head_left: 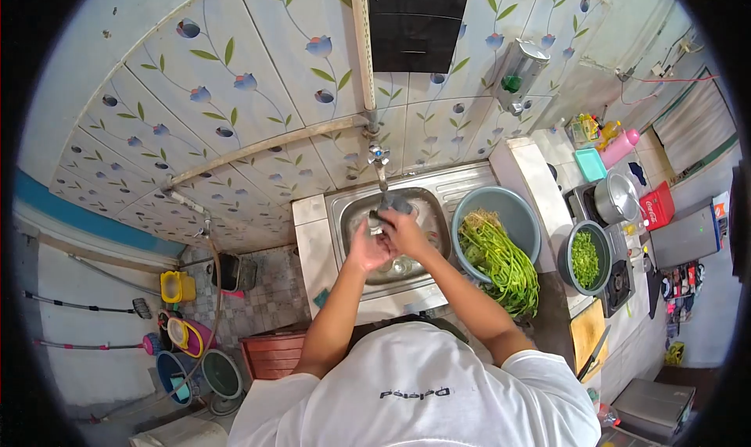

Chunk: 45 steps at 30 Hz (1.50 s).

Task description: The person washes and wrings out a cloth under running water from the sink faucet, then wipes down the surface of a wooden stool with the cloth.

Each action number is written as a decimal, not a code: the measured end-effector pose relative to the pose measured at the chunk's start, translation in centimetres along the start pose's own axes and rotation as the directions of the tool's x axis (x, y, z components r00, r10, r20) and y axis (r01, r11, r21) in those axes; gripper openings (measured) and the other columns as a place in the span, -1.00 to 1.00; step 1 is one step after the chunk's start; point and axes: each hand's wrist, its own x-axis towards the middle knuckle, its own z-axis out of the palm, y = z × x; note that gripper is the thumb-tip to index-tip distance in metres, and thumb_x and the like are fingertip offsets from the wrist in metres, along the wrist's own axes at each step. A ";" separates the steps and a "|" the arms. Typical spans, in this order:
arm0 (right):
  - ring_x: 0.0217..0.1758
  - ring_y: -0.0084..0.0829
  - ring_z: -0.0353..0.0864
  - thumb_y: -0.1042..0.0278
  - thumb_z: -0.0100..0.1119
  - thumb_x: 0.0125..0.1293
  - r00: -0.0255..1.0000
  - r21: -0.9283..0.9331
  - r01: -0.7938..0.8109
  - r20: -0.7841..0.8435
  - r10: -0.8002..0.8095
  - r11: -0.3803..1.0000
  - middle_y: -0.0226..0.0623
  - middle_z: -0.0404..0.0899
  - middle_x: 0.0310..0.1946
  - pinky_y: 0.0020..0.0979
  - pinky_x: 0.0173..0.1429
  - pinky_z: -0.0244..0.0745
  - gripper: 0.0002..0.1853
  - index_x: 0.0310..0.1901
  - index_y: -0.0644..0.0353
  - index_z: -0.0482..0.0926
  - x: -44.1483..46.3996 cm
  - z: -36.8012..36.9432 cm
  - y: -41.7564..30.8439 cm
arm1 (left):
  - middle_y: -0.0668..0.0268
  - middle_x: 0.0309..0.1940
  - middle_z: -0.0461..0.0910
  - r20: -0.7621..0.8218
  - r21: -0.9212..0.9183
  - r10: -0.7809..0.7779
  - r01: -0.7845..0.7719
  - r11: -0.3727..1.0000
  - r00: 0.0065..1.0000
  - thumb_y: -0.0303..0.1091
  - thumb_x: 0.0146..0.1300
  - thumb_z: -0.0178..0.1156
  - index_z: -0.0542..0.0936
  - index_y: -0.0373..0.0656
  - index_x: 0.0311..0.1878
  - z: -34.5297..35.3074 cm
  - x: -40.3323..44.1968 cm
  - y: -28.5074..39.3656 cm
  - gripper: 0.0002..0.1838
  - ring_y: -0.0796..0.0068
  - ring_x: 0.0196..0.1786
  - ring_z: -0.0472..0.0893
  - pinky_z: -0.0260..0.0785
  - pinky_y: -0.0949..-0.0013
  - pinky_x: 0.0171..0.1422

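Both hands are over the metal sink (340,212), just below the tap (379,156). My left hand (371,248) has its palm turned up and its fingers apart, with nothing seen in it. Close beside it on the right, my right hand (403,232) has bent fingers around a small dark object (400,205) that I cannot make out. Water and something shiny show in the basin under the hands. A grey-blue basin (527,212) with long green leafy vegetables (501,263) stands on the drainboard to the right.
Farther right are a bowl of chopped greens (584,259), a stove (618,284) with a metal pot (616,197), and a cutting board (588,333) with a knife (596,353). Buckets (222,373) stand on the floor at left. A soap dispenser (521,75) hangs on the wall.
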 end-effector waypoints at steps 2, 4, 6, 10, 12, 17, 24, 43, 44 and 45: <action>-0.28 -0.42 0.56 0.39 0.08 0.22 0.996 0.137 -0.024 -0.087 0.036 0.990 -0.25 0.55 -0.19 -0.34 -0.13 0.48 -0.78 -0.12 0.26 0.54 -0.9 -0.8 -0.2 | 0.16 -0.17 0.54 -0.059 -0.027 0.076 -0.078 0.997 0.995 -0.16 0.23 0.02 0.46 -0.20 -0.06 0.9 2.0 0.7 -0.66 0.32 -0.15 0.55 0.43 0.25 -0.14; -0.20 -0.38 0.56 0.33 0.08 0.24 0.982 0.268 -0.043 -0.166 0.090 0.963 -0.21 0.53 -0.11 -0.33 -0.09 0.48 -0.78 -0.14 0.26 0.54 -2.6 -1.8 0.1 | 0.16 -0.21 0.56 -0.089 -0.038 0.104 -0.108 0.993 0.991 -0.15 0.21 0.05 0.48 -0.22 -0.06 0.5 3.9 1.2 -0.64 0.32 -0.20 0.56 0.44 0.22 -0.24; -0.12 -0.34 0.57 0.27 0.08 0.26 0.961 0.397 -0.047 -0.233 0.151 0.917 -0.18 0.51 -0.04 -0.32 -0.05 0.47 -0.76 -0.17 0.27 0.54 -4.0 -2.5 0.4 | 0.15 -0.23 0.56 0.049 0.118 0.022 -0.028 0.993 0.999 -0.17 0.22 0.04 0.50 -0.24 -0.16 -0.9 5.2 2.4 -0.69 0.32 -0.24 0.57 0.45 0.28 -0.28; -0.08 -0.31 0.57 0.12 0.04 0.30 0.780 0.801 -0.340 -0.052 0.624 0.493 -0.17 0.50 -0.03 -0.29 -0.01 0.48 -0.69 -0.21 0.24 0.51 -4.1 -2.2 2.6 | 0.23 -0.37 0.55 -0.039 0.270 0.001 0.009 0.963 0.999 -0.25 0.19 0.05 0.49 -0.22 -0.26 3.2 4.5 1.9 -0.78 0.38 -0.36 0.55 0.39 0.40 -0.42; -0.08 -0.30 0.57 0.06 0.02 0.31 0.630 0.885 -0.421 0.128 0.766 0.198 -0.18 0.51 -0.05 -0.28 -0.01 0.49 -0.66 -0.22 0.22 0.50 -4.2 -1.5 4.5 | 0.27 -0.44 0.54 -0.126 0.306 0.013 0.026 0.952 0.992 -0.29 0.18 0.06 0.49 -0.21 -0.29 4.0 4.8 1.1 -0.82 0.42 -0.41 0.54 0.36 0.44 -0.48; -0.28 -0.42 0.53 -0.11 -0.01 0.29 0.886 0.725 -0.409 0.461 -0.051 -0.554 -0.30 0.51 -0.29 -0.35 -0.20 0.51 -0.56 -0.17 0.17 0.45 -1.6 -2.4 4.3 | 0.38 -0.55 0.44 -0.049 0.306 -0.174 0.180 0.935 0.984 -0.30 0.12 0.11 0.44 -0.15 -0.37 2.5 6.4 0.0 -0.87 0.57 -0.59 0.42 0.10 0.51 -0.68; -0.62 -0.49 0.38 -0.29 -0.12 0.25 0.562 0.755 -0.583 0.642 0.522 -0.301 -0.42 0.35 -0.67 -0.48 -0.50 0.36 -0.46 -0.39 0.14 0.41 3.5 2.7 13.2 | 0.34 -0.60 0.42 -0.261 0.775 0.064 0.169 0.608 0.963 -0.29 0.12 0.14 0.43 -0.18 -0.40 0.4 7.9 -1.4 -0.83 0.59 -0.66 0.38 0.06 0.50 -0.75; -0.58 -0.34 0.40 0.17 -0.17 0.33 0.239 0.624 -0.736 0.602 0.762 -0.263 -0.24 0.37 -0.59 -0.34 -0.50 0.38 -0.71 -0.46 0.16 0.35 5.1 0.4 15.6 | -0.09 -0.11 0.53 -0.059 0.949 0.681 0.252 -0.188 0.730 -0.40 0.25 -0.06 0.39 -0.22 -0.02 -1.3 11.0 -6.3 -0.75 0.00 -0.20 0.61 0.47 0.06 -0.16; -0.58 -0.34 0.40 0.17 -0.17 0.33 0.245 0.629 -0.733 0.599 0.762 -0.259 -0.24 0.37 -0.59 -0.34 -0.50 0.38 -0.71 -0.46 0.16 0.35 4.9 0.2 16.8 | -0.09 -0.11 0.53 -0.052 0.949 0.681 0.248 -0.193 0.730 -0.40 0.25 -0.06 0.39 -0.22 -0.02 -1.5 11.1 -5.9 -0.75 0.00 -0.20 0.61 0.47 0.06 -0.16; -0.50 -0.33 0.43 0.16 -0.14 0.33 0.345 0.594 -0.777 0.678 0.649 -0.208 -0.23 0.41 -0.53 -0.35 -0.41 0.42 -0.72 -0.41 0.18 0.38 4.6 0.4 19.3 | -0.02 -0.17 0.53 -0.115 0.992 0.633 0.125 0.029 0.766 -0.39 0.26 -0.07 0.39 -0.22 -0.05 -2.3 11.3 -5.4 -0.78 0.11 -0.29 0.59 0.47 0.13 -0.26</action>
